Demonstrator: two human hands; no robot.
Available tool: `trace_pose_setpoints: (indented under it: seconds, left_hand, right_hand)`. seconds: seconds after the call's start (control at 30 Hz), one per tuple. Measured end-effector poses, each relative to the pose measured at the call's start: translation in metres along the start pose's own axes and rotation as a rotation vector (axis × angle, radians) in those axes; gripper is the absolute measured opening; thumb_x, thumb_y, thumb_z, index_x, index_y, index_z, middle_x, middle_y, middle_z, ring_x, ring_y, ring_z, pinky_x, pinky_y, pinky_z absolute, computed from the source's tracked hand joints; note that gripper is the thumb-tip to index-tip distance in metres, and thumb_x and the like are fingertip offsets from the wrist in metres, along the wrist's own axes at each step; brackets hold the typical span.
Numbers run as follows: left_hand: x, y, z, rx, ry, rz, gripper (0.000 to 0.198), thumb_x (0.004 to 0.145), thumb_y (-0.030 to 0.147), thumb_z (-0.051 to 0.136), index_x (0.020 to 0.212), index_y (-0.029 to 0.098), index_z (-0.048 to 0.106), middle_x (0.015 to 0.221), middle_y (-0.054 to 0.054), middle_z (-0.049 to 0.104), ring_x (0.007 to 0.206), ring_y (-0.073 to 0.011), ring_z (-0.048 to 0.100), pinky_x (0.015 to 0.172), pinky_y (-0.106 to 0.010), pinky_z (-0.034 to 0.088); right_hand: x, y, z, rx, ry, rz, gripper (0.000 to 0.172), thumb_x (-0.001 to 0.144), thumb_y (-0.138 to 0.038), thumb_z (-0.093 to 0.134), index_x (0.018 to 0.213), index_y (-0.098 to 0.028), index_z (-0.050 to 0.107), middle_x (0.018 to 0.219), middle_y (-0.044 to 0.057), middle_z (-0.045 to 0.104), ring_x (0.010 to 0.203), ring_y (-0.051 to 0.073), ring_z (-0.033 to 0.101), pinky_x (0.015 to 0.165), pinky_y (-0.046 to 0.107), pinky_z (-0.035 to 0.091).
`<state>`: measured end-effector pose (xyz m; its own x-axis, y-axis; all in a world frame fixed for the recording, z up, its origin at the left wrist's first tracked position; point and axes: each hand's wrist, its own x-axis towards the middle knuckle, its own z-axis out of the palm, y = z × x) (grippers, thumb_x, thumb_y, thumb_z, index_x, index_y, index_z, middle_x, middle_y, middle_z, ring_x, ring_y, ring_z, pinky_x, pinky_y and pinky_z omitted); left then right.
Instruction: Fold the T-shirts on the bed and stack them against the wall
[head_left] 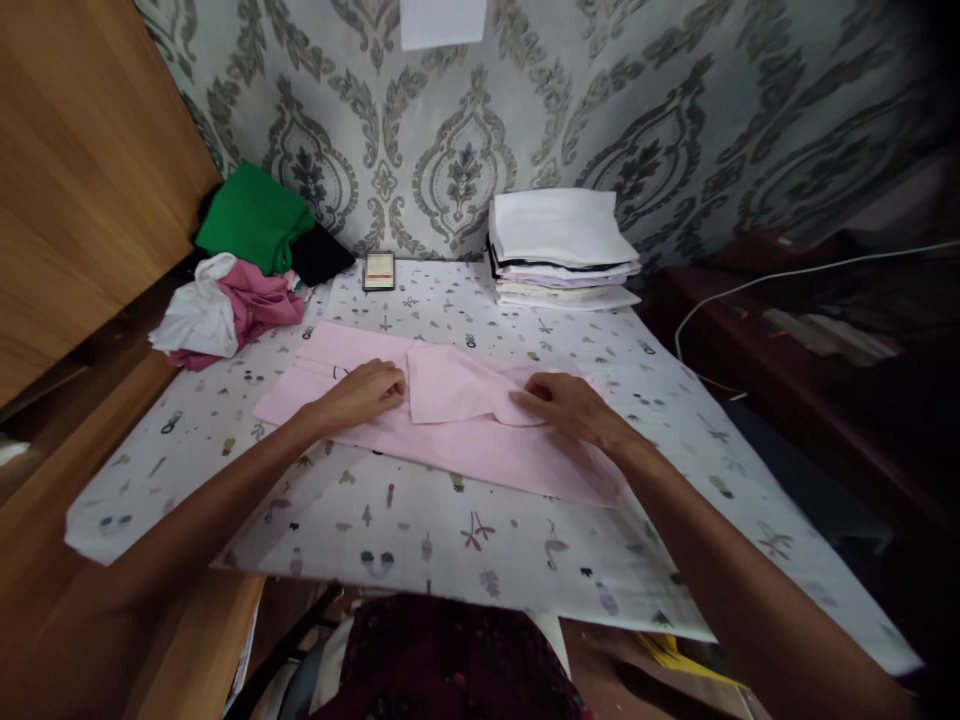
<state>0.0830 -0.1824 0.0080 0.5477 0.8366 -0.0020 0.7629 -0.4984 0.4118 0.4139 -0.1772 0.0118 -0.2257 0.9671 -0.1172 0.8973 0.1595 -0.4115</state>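
Head view, from my remote seat at the rig: a pale pink cloth (480, 450) lies on a counter (427, 545) spread with a printed white cover, on the near side of a stack of folded clothes (559, 235) and reaching well out to the left of it. I take that stack as my landmark. The cloth's long axis runs crosswise in front of it, slanting so that the right end comes closer to the person and the left end tips away.

Both hands are on the cloth, so neither has to reach. The left hand (365, 392), farther from the stack, rests on the left part with its fingers curled in; I cannot tell whether fabric is caught beneath them. The right hand (561, 402), the nearer to the stack and straight out in front of it, is narrowed, thumb against finger, and appears to pinch the right end of a folded flap (454, 385). That flap, lying lengthwise between the hands, is the relation I judge everything turns on: its left edge sits just beside the left fingers, its near edge rippling toward the right thumb.

Left of the stack stands a small framed card (379, 271); farther left, a green cloth (251, 220) heaps above a white cloth (195, 305) and a rose cloth (259, 310), and a patterned wall (465, 130) rises behind the stack
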Motion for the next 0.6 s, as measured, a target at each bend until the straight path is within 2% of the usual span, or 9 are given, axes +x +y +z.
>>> trace_pose_setpoints:
  seconds: [0.13, 0.23, 0.33, 0.47, 0.6]
  left_hand:
    - [0.007, -0.002, -0.001, -0.011, -0.111, 0.013, 0.011, 0.082, 0.019, 0.05, 0.075, 0.021, 0.058, 0.083, -0.005, 0.065, 0.088, -0.0234, 0.057, 0.072, -0.032, 0.04]
    - [0.006, 0.0, -0.003, -0.038, -0.054, 0.039, 0.011, 0.084, 0.02, 0.048, 0.078, 0.021, 0.056, 0.085, -0.005, 0.065, 0.085, -0.0218, 0.056, 0.071, -0.031, 0.04]
    - [0.005, 0.003, -0.002, -0.026, 0.049, -0.015, 0.012, 0.086, 0.019, 0.044, 0.082, 0.021, 0.055, 0.085, -0.004, 0.063, 0.079, -0.0203, 0.054, 0.068, -0.032, 0.038]
    - [0.006, 0.009, -0.001, 0.053, 0.034, -0.049, 0.014, 0.087, 0.017, 0.042, 0.078, 0.021, 0.052, 0.081, -0.004, 0.062, 0.08, -0.0219, 0.053, 0.07, -0.034, 0.037]
    - [0.008, 0.016, -0.008, 0.032, 0.026, 0.007, 0.011, 0.088, 0.021, 0.046, 0.093, 0.021, 0.056, 0.096, -0.006, 0.064, 0.093, -0.0243, 0.055, 0.08, -0.036, 0.042]
  right_hand:
    - [-0.007, 0.005, -0.002, 0.134, 0.019, -0.084, 0.019, 0.081, -0.038, 0.058, 0.073, -0.021, 0.06, 0.068, 0.0, 0.061, 0.063, 0.015, 0.051, 0.058, 0.027, 0.036]
    - [-0.013, 0.01, -0.002, 0.21, 0.087, -0.097, 0.022, 0.083, -0.041, 0.055, 0.073, -0.021, 0.059, 0.066, -0.001, 0.06, 0.062, 0.014, 0.05, 0.059, 0.027, 0.037]
    - [-0.016, 0.014, 0.001, 0.213, 0.158, -0.079, 0.024, 0.084, -0.041, 0.053, 0.071, -0.021, 0.056, 0.067, 0.0, 0.061, 0.063, 0.015, 0.051, 0.061, 0.028, 0.038]
    - [-0.017, 0.017, 0.005, 0.24, 0.15, -0.06, 0.025, 0.085, -0.043, 0.051, 0.073, -0.021, 0.056, 0.069, 0.001, 0.061, 0.064, 0.016, 0.051, 0.062, 0.029, 0.038]
    - [-0.022, 0.023, 0.0, 0.286, 0.113, -0.051, 0.041, 0.091, -0.057, 0.043, 0.087, -0.021, 0.063, 0.067, 0.0, 0.058, 0.063, 0.016, 0.05, 0.061, 0.03, 0.038]
